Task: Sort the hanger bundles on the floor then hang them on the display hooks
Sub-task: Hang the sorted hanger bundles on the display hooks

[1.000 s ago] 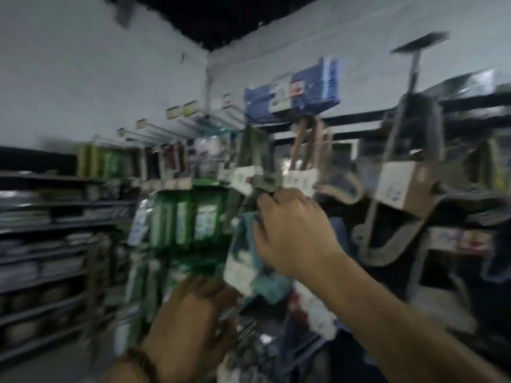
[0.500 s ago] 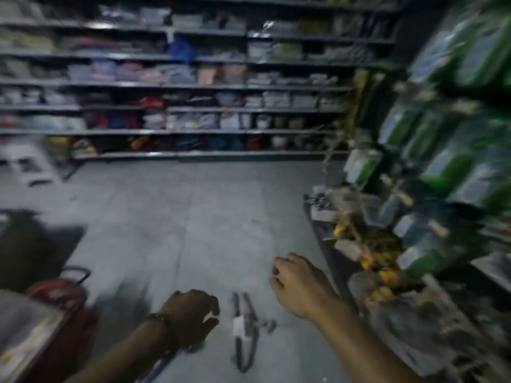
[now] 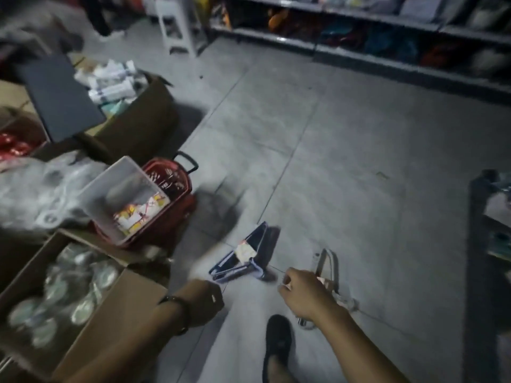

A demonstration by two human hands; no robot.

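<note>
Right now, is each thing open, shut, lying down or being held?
Blue bundle, lying on floor, unheld.
Grey bundle, on floor, partly behind right hand.
Right hand, fingers curled over grey bundle; grip unclear.
Left hand, curled; contents unclear.
Basket, upright, holds tilted tub.
Box, flaps open.

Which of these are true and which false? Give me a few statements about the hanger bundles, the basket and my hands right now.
1. Two hanger bundles lie on the floor. True: a blue hanger bundle and a grey hanger bundle.
2. The blue hanger bundle is inside the red basket. False: it lies on the floor beside it.
3. A clear tub sits in the red basket. True.
4. The right hand is over the blue hanger bundle. False: it is at the grey hanger bundle, partly covering it.
</note>
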